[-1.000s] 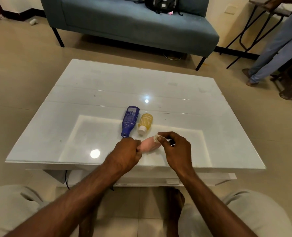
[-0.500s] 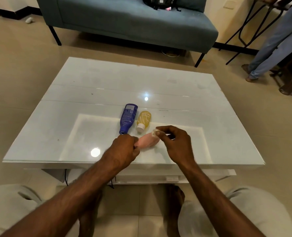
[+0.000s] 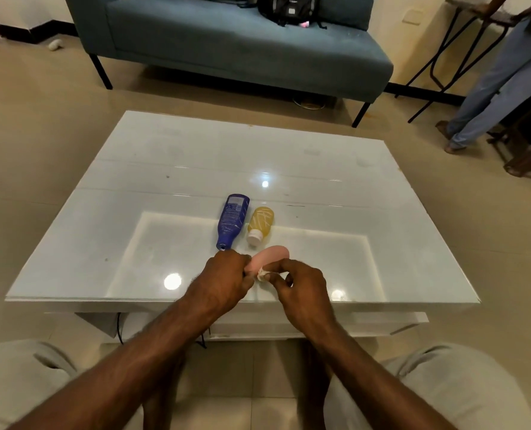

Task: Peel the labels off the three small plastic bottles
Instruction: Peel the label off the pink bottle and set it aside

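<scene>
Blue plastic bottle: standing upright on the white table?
No. The blue plastic bottle lies on its side on the white glass-topped table, beside the small yellow bottle, its narrow end pointing toward the person.

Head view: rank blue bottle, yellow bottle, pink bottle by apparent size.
1. blue bottle, clearly longest.
2./3. Unsure: the pink bottle is partly hidden by the left hand and right hand and sits nearer the camera; the yellow bottle looks similar.

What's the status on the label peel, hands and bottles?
Left hand grips pink bottle; right hand pinches a white label scrap. Blue bottle and yellow bottle lie untouched, labels on. Nothing obstructing.
</scene>
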